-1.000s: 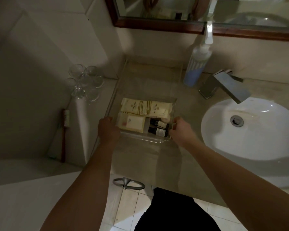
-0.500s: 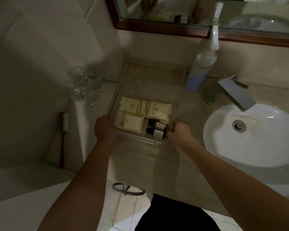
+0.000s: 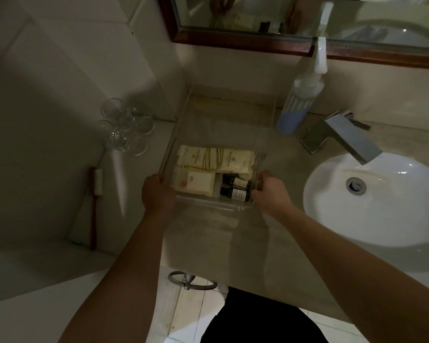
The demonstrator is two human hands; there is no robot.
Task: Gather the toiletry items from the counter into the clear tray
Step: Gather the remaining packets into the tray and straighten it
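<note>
The clear tray (image 3: 209, 206) rests on the beige counter, left of the sink. Inside its near end lie cream toiletry packets (image 3: 214, 158), a cream box (image 3: 198, 183) and two small dark bottles (image 3: 235, 189). My left hand (image 3: 157, 191) grips the tray's near left corner. My right hand (image 3: 270, 191) grips its near right corner. The far half of the tray holds nothing.
A tall spray bottle (image 3: 299, 102) stands behind the tray, beside a square chrome tap (image 3: 342, 137) and a white basin (image 3: 382, 201). Upturned glasses (image 3: 125, 128) sit on a ledge at the left, a red-handled brush (image 3: 94, 191) below them. A framed mirror (image 3: 233, 38) hangs behind.
Both hands have stayed on the tray's near corners. The tray with its items has shifted slightly away from me, toward the wall.
</note>
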